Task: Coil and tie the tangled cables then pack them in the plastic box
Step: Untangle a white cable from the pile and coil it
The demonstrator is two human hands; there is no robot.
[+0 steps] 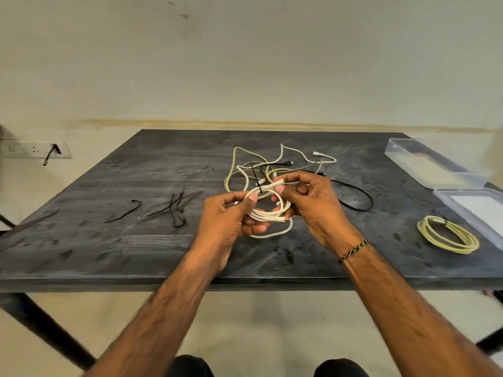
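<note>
**White cable coil held in both hands above dark surface**

White cable coil (268,210) is held over the middle of the surface (109,248). Left hand (231,221) has its grip clasped round the coil's left side, thumb on top. Right hand (313,205) pinches the coil's upper strands. A black tie (257,180) crosses the coil at its top. Tangled cables (275,164) lie just behind the hands. Yellow coil (447,235), tied, lies at right, beside the plastic box (446,191). Loose black ties (163,208) lie at left.
</note>
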